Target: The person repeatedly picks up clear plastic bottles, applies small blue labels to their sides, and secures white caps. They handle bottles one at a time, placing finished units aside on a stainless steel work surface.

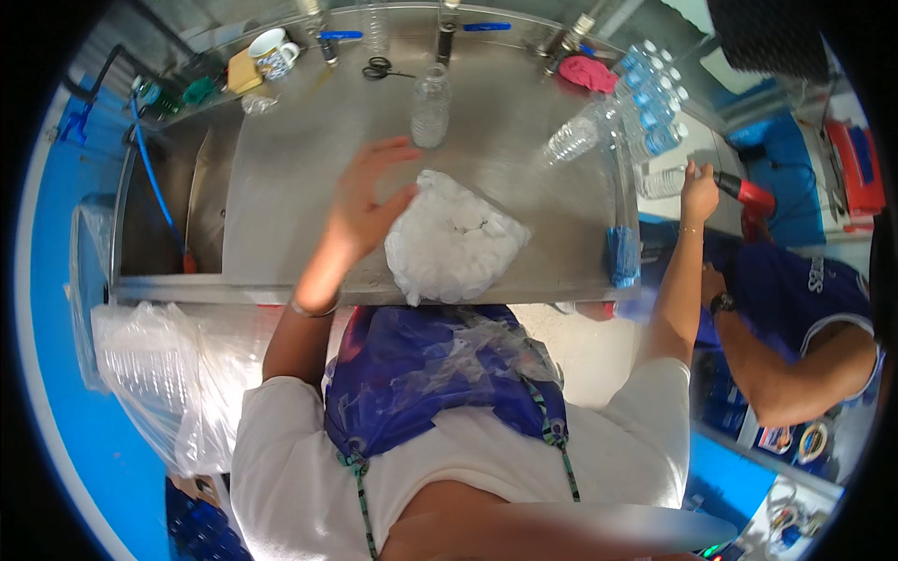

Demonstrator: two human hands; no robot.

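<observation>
My left hand [365, 198], slightly blurred, is open with its fingers spread. It hovers over the steel counter, beside a clear plastic bag [458, 245] filled with white pieces that look like bottle caps. Just beyond the hand, a clear ribbed plastic bottle [431, 110] stands upright. My right arm stretches far to the right, where my right hand [700, 194] is closed around the top end of a clear bottle [661, 183]. Close to that hand is the dark nozzle of a red heat gun [746, 194].
Several capped bottles [650, 103] stand at the counter's right end, near a tilted clear bottle [572, 138]. A pink cloth [587, 73], black scissors [379, 70] and a mug [272, 52] lie along the back. The sink [168, 201] is at left. A co-worker in blue [795, 290] is at right.
</observation>
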